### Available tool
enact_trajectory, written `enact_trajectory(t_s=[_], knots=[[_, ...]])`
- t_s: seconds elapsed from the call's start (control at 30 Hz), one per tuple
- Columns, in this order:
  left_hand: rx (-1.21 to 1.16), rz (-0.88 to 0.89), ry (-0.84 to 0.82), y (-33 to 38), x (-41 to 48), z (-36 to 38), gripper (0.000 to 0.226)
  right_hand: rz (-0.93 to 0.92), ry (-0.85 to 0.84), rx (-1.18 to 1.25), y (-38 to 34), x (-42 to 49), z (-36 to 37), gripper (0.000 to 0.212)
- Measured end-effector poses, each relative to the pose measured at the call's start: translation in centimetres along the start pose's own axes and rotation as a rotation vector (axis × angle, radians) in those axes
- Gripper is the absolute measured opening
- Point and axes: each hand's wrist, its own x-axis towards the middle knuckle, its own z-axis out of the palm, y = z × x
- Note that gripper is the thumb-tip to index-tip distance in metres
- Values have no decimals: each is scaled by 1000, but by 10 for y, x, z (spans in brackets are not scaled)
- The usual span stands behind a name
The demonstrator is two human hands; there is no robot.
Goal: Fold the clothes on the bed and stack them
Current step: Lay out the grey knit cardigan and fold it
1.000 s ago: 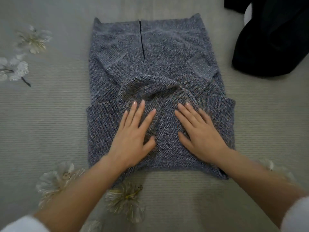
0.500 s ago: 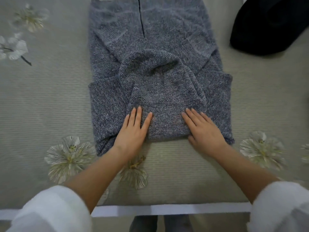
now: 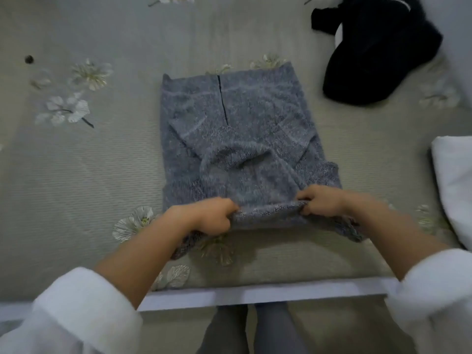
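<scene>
A grey knit sweater [image 3: 242, 129] lies on the bed with its sleeves folded in over the body and its turtleneck collar turned onto the middle. My left hand [image 3: 209, 215] grips the near edge of the sweater on the left, fingers curled round the fabric. My right hand [image 3: 319, 203] grips the same near edge further right. The edge between my hands is lifted a little off the bed.
A black garment [image 3: 378, 54] lies in a heap at the far right. A white pillow or folded cloth [image 3: 454, 185] sits at the right edge. The bedspread [image 3: 76, 175] is grey-green with white flowers, and the bed's white front edge [image 3: 255, 293] runs just below my forearms.
My hands slid back from the collar area to the sweater's near edge, then curled round it and raised it. The view has pulled back and shows more of the bed.
</scene>
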Motion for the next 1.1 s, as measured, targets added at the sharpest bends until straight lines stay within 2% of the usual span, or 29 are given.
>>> enact_trajectory(t_s=[0.07,0.13,0.23,0.33,0.43,0.6,0.73,0.87,1.0,1.1], knots=[[-77,24,-148,10,-18,5,23,30,-129,68,-4,-24,2,13],[-112,22,-293,20,-30,12,17,73,-237,44,-10,-41,7,8],[-160,-34,-454,32,-39,14,43,116,-369,-32,-16,-58,13,26],[-197,-81,-502,37,-41,6,54,138,-379,-2,-20,-63,9,30],[-154,-89,-377,30,-34,-13,53,89,-272,14,-19,-55,-10,30],[-29,-66,-88,-3,-19,-77,22,-16,29,-29,-21,-29,-68,25],[122,-114,143,-25,-1,-116,29,-59,295,-300,-28,6,-105,25],[132,-199,276,-54,28,-132,38,-41,452,-516,-31,52,-117,17],[50,-274,416,-85,50,-130,45,-35,531,-567,-21,98,-115,19],[-35,-258,546,-104,59,-138,39,-30,582,-543,-13,121,-118,22]])
